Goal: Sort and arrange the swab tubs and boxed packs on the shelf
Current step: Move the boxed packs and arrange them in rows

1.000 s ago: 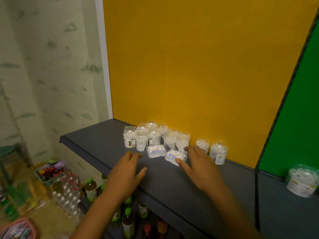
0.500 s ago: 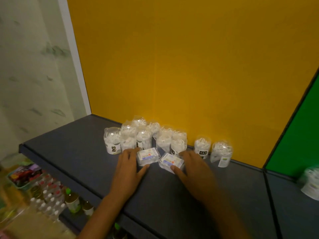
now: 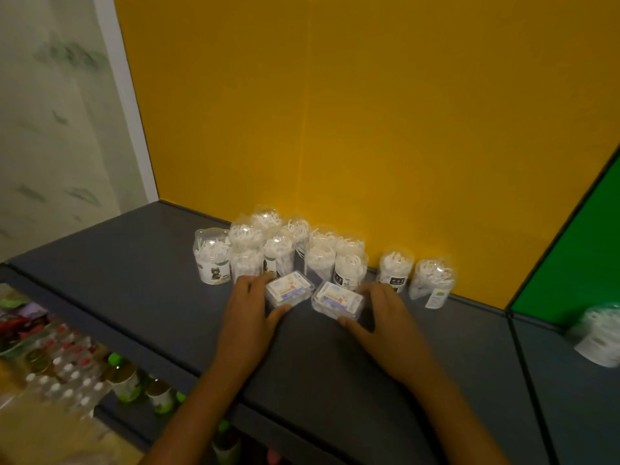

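Observation:
Several clear swab tubs [image 3: 280, 251] stand clustered on the dark grey shelf [image 3: 134, 263] against the yellow back wall. Two more tubs [image 3: 396, 268] [image 3: 432, 283] stand apart to the right. Two small clear boxed packs lie in front of the cluster. My left hand [image 3: 250, 308] grips the left pack [image 3: 289, 288] between fingers and thumb. My right hand [image 3: 385, 317] grips the right pack [image 3: 337, 298] the same way. Both packs rest on the shelf.
A larger tub [image 3: 600, 333] stands on the neighbouring shelf section at the right, before a green panel. Lower shelves at the left hold bottles with green caps [image 3: 124, 374] and small white-capped bottles [image 3: 63, 380]. A patterned wall rises at the far left.
Both hands have moved forward from the bare shelf onto the two boxed packs and closed around them. The camera has swung and moved closer to the shelf.

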